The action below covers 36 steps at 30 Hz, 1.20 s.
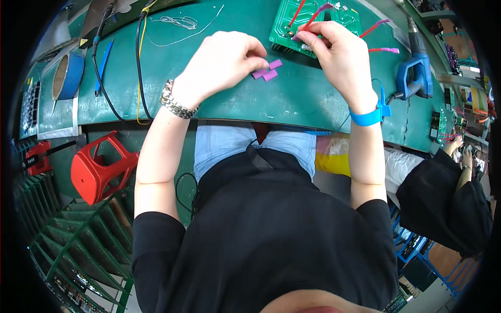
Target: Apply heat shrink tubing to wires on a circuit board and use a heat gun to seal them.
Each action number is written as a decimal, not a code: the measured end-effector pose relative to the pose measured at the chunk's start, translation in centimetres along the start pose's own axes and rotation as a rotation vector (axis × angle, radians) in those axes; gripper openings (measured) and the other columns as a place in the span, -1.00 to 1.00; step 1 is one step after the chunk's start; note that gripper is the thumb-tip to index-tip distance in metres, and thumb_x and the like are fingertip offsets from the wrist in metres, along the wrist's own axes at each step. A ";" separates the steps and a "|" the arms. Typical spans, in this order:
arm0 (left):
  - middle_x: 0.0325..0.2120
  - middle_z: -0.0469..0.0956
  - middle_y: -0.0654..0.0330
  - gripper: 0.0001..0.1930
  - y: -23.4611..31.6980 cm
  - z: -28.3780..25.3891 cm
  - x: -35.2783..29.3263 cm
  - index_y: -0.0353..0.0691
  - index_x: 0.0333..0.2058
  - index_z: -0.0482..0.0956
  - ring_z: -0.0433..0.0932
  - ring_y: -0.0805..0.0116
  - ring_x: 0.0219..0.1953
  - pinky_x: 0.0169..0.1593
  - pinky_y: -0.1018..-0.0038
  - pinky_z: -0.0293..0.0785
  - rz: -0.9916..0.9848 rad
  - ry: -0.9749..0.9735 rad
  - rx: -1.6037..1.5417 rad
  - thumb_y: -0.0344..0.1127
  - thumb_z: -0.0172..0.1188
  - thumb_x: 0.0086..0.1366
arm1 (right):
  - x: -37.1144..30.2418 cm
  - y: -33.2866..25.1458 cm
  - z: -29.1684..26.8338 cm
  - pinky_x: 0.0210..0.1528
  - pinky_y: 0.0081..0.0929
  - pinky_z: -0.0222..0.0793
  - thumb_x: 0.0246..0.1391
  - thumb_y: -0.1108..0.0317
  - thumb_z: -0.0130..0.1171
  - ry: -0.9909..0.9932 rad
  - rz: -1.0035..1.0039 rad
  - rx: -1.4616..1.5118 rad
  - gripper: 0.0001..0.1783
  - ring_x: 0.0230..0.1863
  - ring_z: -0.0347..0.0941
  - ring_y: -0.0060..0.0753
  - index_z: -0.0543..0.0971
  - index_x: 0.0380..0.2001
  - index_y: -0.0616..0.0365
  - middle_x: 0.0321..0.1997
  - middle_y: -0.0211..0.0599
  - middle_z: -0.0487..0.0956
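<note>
My left hand [224, 60] has its thumb and fingers curled together at several short purple sleeves [270, 76] lying on the green work mat. The thumb tip touches the pile, and the fingers partly cover it. Over the near edge of a green circuit board [282, 36], my right hand [339, 49] pinches a small purple sleeve [296, 38], mostly hidden by the fingertips. Red wires rise from the board; one wire [315, 18] beside the right fingers carries a purple sleeve at its far end. Two more purple-tipped red wires [377, 27] stick out right of the hand.
A blue heat gun [415, 73] stands at the right. Thin wire [180, 22], a blue pen-like tool [104, 68], a tape roll [68, 75] and hanging cables lie left. A red stool [96, 167] stands below the bench. Another person's arm [463, 175] shows at far right.
</note>
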<state>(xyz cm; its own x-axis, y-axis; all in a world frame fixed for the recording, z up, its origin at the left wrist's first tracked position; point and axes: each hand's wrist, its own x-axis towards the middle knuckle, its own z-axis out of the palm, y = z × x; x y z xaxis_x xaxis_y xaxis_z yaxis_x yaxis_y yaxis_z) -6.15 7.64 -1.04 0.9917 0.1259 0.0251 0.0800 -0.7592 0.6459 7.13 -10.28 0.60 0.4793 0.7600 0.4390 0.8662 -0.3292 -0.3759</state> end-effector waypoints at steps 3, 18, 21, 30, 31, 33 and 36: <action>-0.42 0.59 0.16 -0.77 0.0 1.6 -0.7 -0.25 -0.29 0.65 0.62 0.36 -0.38 -0.26 0.46 0.51 0.055 0.008 0.068 -0.26 0.31 0.10 | 0.1 -1.1 -0.4 -0.44 -0.59 0.38 0.02 0.32 0.31 0.011 0.041 -0.003 -0.79 -0.53 0.46 -0.55 0.63 -0.26 0.13 -0.41 -0.34 0.59; -0.38 0.62 0.16 -0.80 2.3 -5.0 3.9 -0.36 -0.11 0.52 0.59 0.47 -0.34 -0.22 0.58 0.55 0.121 0.402 -0.688 -0.45 0.14 0.31 | -3.9 -3.0 -2.2 -0.46 -0.54 0.37 0.04 0.42 0.24 0.099 0.171 0.184 -0.81 -0.58 0.41 -0.48 0.59 -0.22 0.08 -0.41 -0.37 0.54; -0.33 0.63 0.12 -0.78 3.0 -5.4 5.7 -0.37 -0.08 0.53 0.60 0.44 -0.31 -0.19 0.55 0.57 0.248 0.431 -0.797 -0.45 0.14 0.32 | -1.4 -3.9 -1.7 -0.47 -0.54 0.37 0.03 0.40 0.26 0.215 0.184 0.253 -0.72 -0.58 0.40 -0.48 0.56 -0.14 0.09 -0.37 -0.40 0.54; -0.27 0.63 0.10 -0.82 3.4 -4.4 7.4 -0.36 -0.14 0.56 0.60 0.44 -0.24 -0.12 0.54 0.56 0.315 0.515 -0.937 -0.46 0.16 0.30 | 4.8 -3.5 1.1 -0.38 -0.37 0.41 -0.01 0.26 0.29 0.566 0.064 0.085 -0.84 -0.39 0.47 -0.32 0.57 -0.38 0.04 -0.46 -0.43 0.57; -0.27 0.63 0.10 -0.83 3.3 -4.5 7.5 -0.36 -0.15 0.56 0.60 0.44 -0.23 -0.11 0.53 0.55 0.317 0.512 -0.940 -0.46 0.16 0.30 | 5.0 -3.4 1.1 -0.38 -0.37 0.41 -0.01 0.26 0.29 0.566 0.064 0.087 -0.84 -0.39 0.47 -0.32 0.57 -0.38 0.04 -0.46 -0.43 0.57; -0.27 0.63 0.11 -0.83 3.1 -4.5 7.5 -0.36 -0.16 0.56 0.60 0.43 -0.22 -0.11 0.53 0.55 0.319 0.504 -0.942 -0.46 0.17 0.30 | 5.2 -3.5 1.2 -0.39 -0.37 0.41 0.00 0.27 0.28 0.573 0.057 0.067 -0.86 -0.38 0.47 -0.33 0.57 -0.39 0.03 -0.47 -0.42 0.56; -0.27 0.63 0.10 -0.84 3.0 -4.5 7.5 -0.36 -0.16 0.56 0.60 0.43 -0.21 -0.10 0.53 0.55 0.339 0.485 -0.960 -0.47 0.16 0.30 | 5.1 -3.5 1.1 -0.38 -0.37 0.41 0.00 0.28 0.27 0.561 0.064 0.058 -0.89 -0.38 0.47 -0.32 0.59 -0.39 0.02 -0.47 -0.42 0.56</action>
<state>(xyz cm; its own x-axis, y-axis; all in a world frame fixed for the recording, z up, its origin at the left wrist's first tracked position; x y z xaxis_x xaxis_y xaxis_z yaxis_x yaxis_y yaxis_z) 1.12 9.19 4.53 0.7872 0.3997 0.4697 -0.5038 -0.0225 0.8635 6.45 -4.65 3.28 0.5456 0.3200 0.7745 0.8316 -0.3210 -0.4532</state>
